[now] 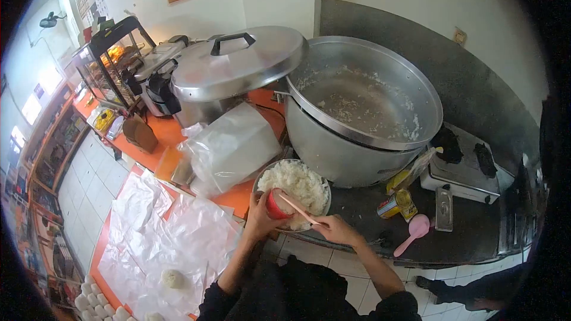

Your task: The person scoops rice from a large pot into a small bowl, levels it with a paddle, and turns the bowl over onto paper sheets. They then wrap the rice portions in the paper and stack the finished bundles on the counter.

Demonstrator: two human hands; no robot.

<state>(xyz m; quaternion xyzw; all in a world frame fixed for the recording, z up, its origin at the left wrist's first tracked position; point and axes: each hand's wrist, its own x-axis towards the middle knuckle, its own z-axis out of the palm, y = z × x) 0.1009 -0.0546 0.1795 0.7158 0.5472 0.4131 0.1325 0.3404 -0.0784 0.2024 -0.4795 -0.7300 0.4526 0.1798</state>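
My left hand [260, 219] is wrapped around a red cup [275, 205], tilted over a bowl of white rice [291, 179]. In my right hand [340, 230] is a light pinkish-brown rice paddle [299, 210], its blade end at the mouth of the cup. Rice appears to be inside the cup, though the paddle partly covers it. Just behind the bowl stands a large open rice cooker [351, 151] with rice grains stuck to its inner wall. To the left, a moulded lump of rice [173, 279] lies on wrapping sheets [143, 244].
A lidded cooker [238, 65] and a clear plastic bag [235, 148] stand behind the bowl. Rightward are a pink scoop [416, 230], a can [397, 204] and a metal box [464, 169]. Several white lumps [95, 303] sit lower left. Another person's leg [476, 291] shows lower right.
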